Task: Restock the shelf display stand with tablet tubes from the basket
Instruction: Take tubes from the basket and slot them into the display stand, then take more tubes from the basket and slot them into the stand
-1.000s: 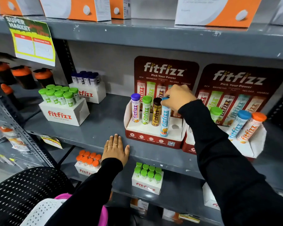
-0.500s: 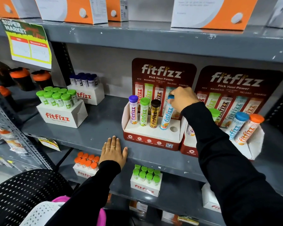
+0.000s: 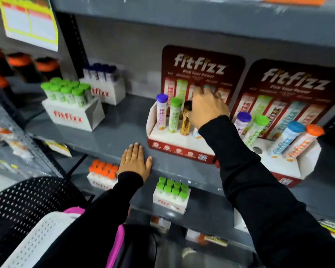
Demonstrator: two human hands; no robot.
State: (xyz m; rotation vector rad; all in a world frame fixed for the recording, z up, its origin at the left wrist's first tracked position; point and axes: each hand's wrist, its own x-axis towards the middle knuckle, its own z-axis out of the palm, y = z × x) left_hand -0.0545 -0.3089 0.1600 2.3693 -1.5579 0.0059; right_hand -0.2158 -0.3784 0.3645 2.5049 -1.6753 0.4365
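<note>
The left red-and-white display stand [image 3: 182, 149] on the grey shelf holds a purple-capped tube [image 3: 161, 113], a green-capped tube [image 3: 174, 117] and a gold tube [image 3: 185, 124]. My right hand [image 3: 207, 109] covers the top of a blue tablet tube [image 3: 196, 134]; only its lower end shows, down in the stand's fourth slot. My left hand [image 3: 135, 161] lies flat, fingers apart, on the shelf's front edge. The right stand [image 3: 290, 167] carries purple, green, blue and orange-capped tubes, leaning. A black perforated basket [image 3: 23, 200] sits at the bottom left.
White boxes of green-capped tubes [image 3: 72, 113] and dark-capped tubes [image 3: 104, 84] stand to the left on the same shelf. The shelf below holds orange-capped [image 3: 103, 175] and green-capped [image 3: 171, 192] packs. A white and pink basket [image 3: 37, 238] is under my left arm. The picture is blurred.
My right hand has brought the blue tube from leaning in front of the stand down into its fourth slot. The camera has moved closer and tilted down. My left hand has stayed put.
</note>
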